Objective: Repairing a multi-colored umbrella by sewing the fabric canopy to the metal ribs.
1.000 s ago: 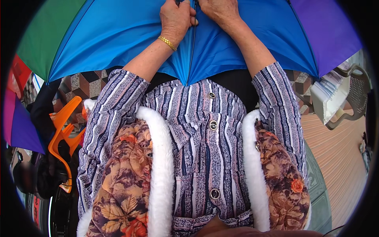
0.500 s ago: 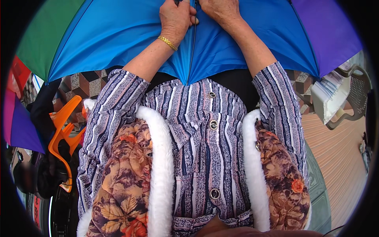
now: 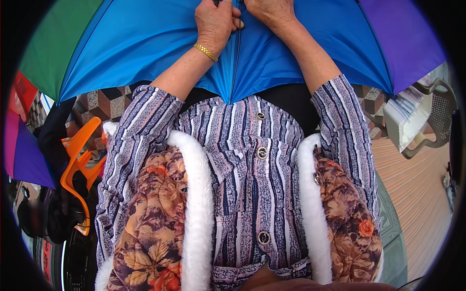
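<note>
An opened umbrella with blue (image 3: pixel 160 53), green and purple panels spreads across my lap, its edge toward me. A thin dark rib (image 3: pixel 236 58) runs down the middle of the blue cloth to a tip near my waist. My left hand (image 3: pixel 214 23), with a gold bracelet at the wrist, is closed around a small dark thing cut off by the upper edge. Its curled fingertips lie beside the rib. Just right of it, my right hand (image 3: pixel 272 12) has bent fingers closed at the rib's upper part; the fingertips are partly out of view.
An orange plastic chair (image 3: pixel 73 160) stands at the left, beside a person's dark clothing (image 3: pixel 53 140) and another umbrella (image 3: pixel 29 155) in pink and purple. At the right, a white container (image 3: pixel 405 116) with thin pale pieces rests on a grey-brown plastic chair (image 3: pixel 441 104).
My hands stay almost in place, with only a very slight shift of the left one. The umbrella looks the same.
</note>
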{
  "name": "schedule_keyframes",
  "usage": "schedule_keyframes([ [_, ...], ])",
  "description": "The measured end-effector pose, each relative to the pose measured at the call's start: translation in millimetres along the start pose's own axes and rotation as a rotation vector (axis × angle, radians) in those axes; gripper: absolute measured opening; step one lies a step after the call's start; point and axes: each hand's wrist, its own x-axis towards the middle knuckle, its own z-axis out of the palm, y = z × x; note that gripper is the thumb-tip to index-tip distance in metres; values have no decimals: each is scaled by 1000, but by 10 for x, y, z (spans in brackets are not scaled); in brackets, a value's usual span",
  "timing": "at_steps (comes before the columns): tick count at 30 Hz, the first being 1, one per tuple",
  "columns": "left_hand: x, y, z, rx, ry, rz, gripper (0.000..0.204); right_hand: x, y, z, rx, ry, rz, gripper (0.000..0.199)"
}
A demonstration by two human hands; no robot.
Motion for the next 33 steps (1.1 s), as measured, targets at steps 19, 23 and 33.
schedule_keyframes([
  [19,48,-35,3,17,-13,48,13,-10,-63,-116,-41,-25,-7,10],
  [23,74,-56,-14,7,-15,47,14,-5,-49,-79,-31,-15,-3,10],
  [33,36,-21,15,49,6,35,15,-23,-71,-52,-9,-1,21,11],
])
